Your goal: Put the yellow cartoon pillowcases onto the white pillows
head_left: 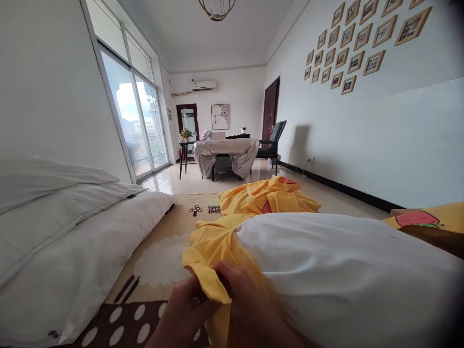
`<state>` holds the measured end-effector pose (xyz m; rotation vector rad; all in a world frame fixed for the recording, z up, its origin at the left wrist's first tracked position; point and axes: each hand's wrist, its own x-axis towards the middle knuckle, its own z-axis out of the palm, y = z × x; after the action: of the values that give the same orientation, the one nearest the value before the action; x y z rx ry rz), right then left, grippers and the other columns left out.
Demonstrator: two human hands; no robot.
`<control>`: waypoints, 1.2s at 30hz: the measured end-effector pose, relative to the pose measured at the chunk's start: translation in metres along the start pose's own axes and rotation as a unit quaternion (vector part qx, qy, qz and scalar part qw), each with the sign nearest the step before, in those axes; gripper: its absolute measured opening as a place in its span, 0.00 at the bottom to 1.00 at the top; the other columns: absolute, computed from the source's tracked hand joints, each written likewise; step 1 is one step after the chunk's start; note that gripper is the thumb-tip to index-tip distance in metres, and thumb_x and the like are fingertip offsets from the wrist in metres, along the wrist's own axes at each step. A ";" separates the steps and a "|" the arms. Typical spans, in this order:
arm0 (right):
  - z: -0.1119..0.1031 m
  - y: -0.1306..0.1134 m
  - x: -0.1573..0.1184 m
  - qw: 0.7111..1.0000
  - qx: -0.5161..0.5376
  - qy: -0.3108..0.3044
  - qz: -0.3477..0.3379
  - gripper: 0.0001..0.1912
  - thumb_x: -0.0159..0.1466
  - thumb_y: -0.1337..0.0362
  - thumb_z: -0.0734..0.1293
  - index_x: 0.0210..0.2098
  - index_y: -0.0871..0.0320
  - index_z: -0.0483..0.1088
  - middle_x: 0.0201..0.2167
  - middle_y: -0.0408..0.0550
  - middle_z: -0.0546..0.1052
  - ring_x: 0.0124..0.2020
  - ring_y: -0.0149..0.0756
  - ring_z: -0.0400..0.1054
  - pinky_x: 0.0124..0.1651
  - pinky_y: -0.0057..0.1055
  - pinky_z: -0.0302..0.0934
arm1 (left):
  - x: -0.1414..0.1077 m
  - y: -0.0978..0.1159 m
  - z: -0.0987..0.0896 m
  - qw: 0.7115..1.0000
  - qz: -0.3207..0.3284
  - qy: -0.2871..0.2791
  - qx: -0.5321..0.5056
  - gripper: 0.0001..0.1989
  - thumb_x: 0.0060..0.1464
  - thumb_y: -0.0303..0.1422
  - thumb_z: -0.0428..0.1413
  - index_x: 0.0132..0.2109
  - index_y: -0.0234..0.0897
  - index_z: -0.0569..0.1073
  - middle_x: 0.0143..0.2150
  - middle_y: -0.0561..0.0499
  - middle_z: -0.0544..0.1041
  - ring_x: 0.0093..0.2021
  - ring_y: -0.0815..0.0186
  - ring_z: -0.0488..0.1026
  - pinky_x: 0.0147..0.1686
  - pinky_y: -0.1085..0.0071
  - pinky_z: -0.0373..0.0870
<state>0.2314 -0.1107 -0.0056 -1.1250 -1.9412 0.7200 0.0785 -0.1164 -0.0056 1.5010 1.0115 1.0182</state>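
A yellow pillowcase (222, 241) lies bunched around the left end of a white pillow (333, 261) in front of me. My left hand (186, 307) is closed on the case's near edge, fingers pinching the fabric. Close beside it, my right hand (246, 299) grips the same yellow cloth, partly blurred and with some fingertips hidden by the fold. Most of the pillow is uncovered and stretches to the right. Behind it lies another heap of yellow fabric (268, 195) with red printed patches.
White pillows (87, 241) are stacked at the left. Underneath is a beige and brown patterned rug (159, 261). At the right edge sits a yellow item with a red fruit print (427, 217). Farther off stand a covered table (226, 147) and a black chair (273, 142).
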 end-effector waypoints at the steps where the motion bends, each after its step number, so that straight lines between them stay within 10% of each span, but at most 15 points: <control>1: 0.001 0.003 0.001 1.000 -0.020 0.013 0.008 0.05 0.61 0.69 0.60 0.31 0.57 0.67 0.30 0.44 0.73 0.32 0.32 0.65 0.35 0.27 0.56 | 0.000 -0.001 -0.002 1.000 -0.001 -0.004 0.005 0.10 0.46 0.36 0.61 0.34 0.33 0.75 0.28 0.50 0.75 0.30 0.65 0.69 0.29 0.74 0.66; 6: 0.002 0.009 0.003 0.996 -0.062 0.060 0.018 0.08 0.65 0.66 0.58 0.31 0.57 0.66 0.31 0.45 0.73 0.32 0.32 0.65 0.36 0.28 0.55 | 0.003 -0.010 -0.007 0.998 0.002 -0.033 0.045 0.10 0.50 0.37 0.58 0.34 0.33 0.74 0.26 0.51 0.72 0.29 0.66 0.67 0.28 0.74 0.65; 18: -0.006 0.009 0.009 0.982 0.155 -0.074 0.082 0.18 0.64 0.50 0.59 0.26 0.58 0.62 0.24 0.40 0.65 0.27 0.28 0.59 0.29 0.25 0.53 | 0.008 -0.002 -0.006 0.983 0.084 -0.077 0.142 0.09 0.48 0.34 0.59 0.35 0.34 0.79 0.35 0.48 0.78 0.37 0.60 0.70 0.37 0.72 0.67; 36: 0.007 0.012 0.006 0.963 0.252 -0.049 0.086 0.18 0.61 0.49 0.63 0.26 0.58 0.60 0.23 0.39 0.61 0.26 0.27 0.53 0.28 0.24 0.49 | 0.001 0.018 -0.020 0.976 -0.021 -0.193 0.096 0.06 0.46 0.31 0.59 0.33 0.34 0.76 0.28 0.52 0.73 0.28 0.68 0.64 0.27 0.76 0.61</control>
<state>0.2293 -0.1001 -0.0168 -0.9519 -1.6116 1.3007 0.0610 -0.1127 0.0145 1.7450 0.8742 0.5757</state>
